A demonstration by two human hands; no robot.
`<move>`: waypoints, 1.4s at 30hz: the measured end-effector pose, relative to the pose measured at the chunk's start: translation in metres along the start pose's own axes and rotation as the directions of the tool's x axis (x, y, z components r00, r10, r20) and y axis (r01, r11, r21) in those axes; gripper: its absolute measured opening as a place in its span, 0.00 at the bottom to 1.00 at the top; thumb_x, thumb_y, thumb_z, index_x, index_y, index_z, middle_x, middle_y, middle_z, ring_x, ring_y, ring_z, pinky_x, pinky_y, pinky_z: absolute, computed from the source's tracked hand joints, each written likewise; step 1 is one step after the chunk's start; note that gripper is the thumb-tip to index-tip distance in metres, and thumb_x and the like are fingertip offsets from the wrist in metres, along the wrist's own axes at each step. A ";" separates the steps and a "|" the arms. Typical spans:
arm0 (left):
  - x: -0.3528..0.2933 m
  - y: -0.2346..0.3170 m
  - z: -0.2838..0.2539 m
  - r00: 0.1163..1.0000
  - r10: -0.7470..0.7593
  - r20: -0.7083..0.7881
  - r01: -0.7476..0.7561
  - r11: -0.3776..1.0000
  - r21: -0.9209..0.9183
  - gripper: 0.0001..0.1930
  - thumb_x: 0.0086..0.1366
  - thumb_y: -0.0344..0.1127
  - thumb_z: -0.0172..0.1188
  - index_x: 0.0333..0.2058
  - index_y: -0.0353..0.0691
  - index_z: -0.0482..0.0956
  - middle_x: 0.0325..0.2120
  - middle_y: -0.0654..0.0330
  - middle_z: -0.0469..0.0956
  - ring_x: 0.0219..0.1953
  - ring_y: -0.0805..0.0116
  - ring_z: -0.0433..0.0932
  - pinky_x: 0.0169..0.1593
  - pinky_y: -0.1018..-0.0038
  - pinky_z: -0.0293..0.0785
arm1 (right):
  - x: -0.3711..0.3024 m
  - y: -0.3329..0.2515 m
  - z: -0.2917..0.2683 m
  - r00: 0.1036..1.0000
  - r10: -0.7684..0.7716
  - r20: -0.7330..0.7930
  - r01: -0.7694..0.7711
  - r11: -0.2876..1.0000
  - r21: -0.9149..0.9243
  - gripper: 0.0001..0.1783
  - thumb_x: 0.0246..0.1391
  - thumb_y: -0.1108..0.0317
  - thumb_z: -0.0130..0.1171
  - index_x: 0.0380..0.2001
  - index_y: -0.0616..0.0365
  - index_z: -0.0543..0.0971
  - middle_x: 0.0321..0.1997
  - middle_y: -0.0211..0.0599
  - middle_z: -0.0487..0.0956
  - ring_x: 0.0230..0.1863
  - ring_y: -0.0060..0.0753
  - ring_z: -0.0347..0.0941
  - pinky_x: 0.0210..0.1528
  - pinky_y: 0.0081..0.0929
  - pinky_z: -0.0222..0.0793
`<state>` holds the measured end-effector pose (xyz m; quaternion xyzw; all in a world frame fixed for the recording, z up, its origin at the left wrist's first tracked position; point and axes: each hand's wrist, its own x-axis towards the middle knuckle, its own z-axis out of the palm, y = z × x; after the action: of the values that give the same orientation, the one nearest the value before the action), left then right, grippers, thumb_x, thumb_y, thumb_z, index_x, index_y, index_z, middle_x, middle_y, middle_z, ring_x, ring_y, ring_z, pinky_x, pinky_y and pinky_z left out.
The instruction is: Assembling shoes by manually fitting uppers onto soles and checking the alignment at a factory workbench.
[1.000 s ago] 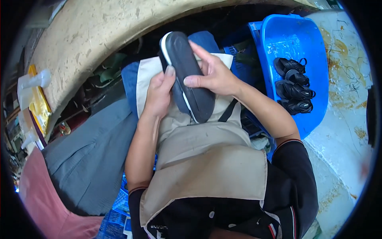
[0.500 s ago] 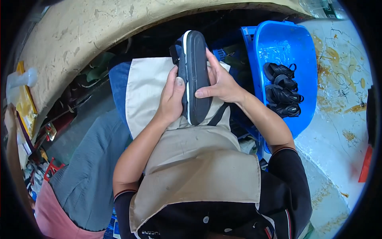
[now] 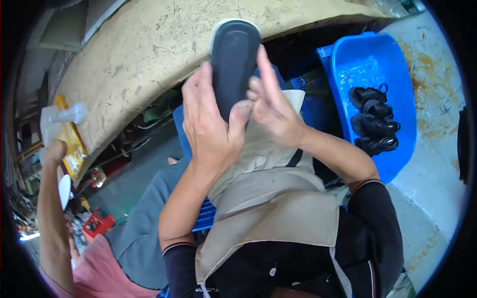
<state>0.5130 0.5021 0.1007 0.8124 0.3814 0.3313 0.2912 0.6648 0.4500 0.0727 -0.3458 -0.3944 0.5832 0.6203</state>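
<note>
A black-soled sandal (image 3: 233,67) with a pale rim along its far end is held up in front of me, above my apron. Its flat dark underside faces me, and the straps are hidden. My left hand (image 3: 211,116) grips the near part, fingers along the left edge and thumb by the near end. Beside the right edge is my right hand (image 3: 276,109), slightly blurred, its fingers apart and the index fingertip at the edge. More black sandals (image 3: 375,121) lie in a blue plastic basin (image 3: 405,104) to my right.
A worn, beige-topped bench (image 3: 144,54) curves across the far side. At left, another person's hand (image 3: 55,149) is near a yellow package (image 3: 74,141) and a translucent plastic bottle (image 3: 69,115). A red plastic object (image 3: 97,224) stands below. The stained pale surface (image 3: 437,129) lies right of the basin.
The sandal has turned from its side so that its underside faces me, and moved farther away over the bench edge. My right hand's grip has loosened. The other person's arm has come further into view.
</note>
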 end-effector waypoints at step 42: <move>-0.069 -0.093 0.012 0.837 -0.507 0.204 0.440 0.405 -0.801 0.25 0.74 0.41 0.50 0.63 0.29 0.69 0.56 0.47 0.76 0.56 0.60 0.76 0.61 0.71 0.69 | 0.005 0.025 0.029 0.627 0.739 0.245 -0.613 0.662 -0.431 0.06 0.51 0.75 0.66 0.31 0.65 0.80 0.23 0.35 0.79 0.17 0.22 0.73 0.16 0.15 0.64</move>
<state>0.4486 0.4934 0.0035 0.4247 0.4053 0.4021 0.7027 0.6274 0.4563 0.0637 -0.4342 -0.4361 0.7637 0.1950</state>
